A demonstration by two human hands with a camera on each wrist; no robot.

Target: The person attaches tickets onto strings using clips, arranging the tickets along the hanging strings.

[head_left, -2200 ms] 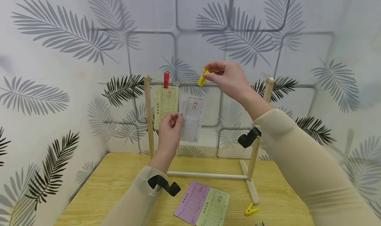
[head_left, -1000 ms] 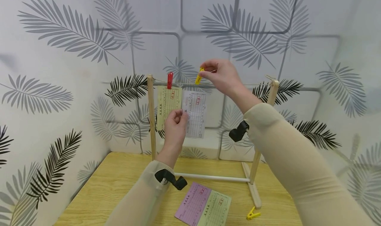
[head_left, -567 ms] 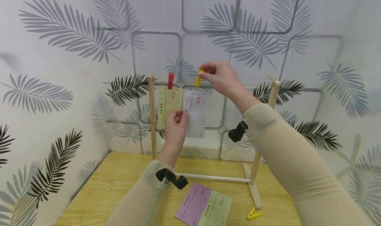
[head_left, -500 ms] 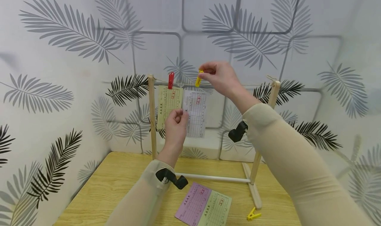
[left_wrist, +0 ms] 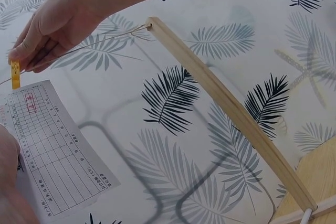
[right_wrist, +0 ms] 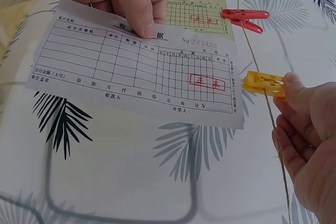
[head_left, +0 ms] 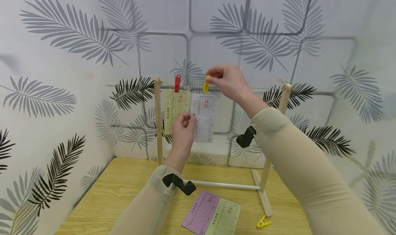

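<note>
Right hand [head_left: 229, 82] pinches a yellow peg [right_wrist: 262, 83] between thumb and finger at the string [right_wrist: 251, 50], just above a white slip [head_left: 205, 119] whose side the left hand [head_left: 182, 130] grips. Beside that slip, a red peg [head_left: 177, 83] holds a pale yellow slip [head_left: 175, 106] on the string.

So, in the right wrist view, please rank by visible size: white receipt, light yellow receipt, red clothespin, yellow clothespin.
White receipt
Light yellow receipt, partly hidden
Red clothespin and yellow clothespin: too similar to rank; the right hand partly covers the yellow one.
</note>
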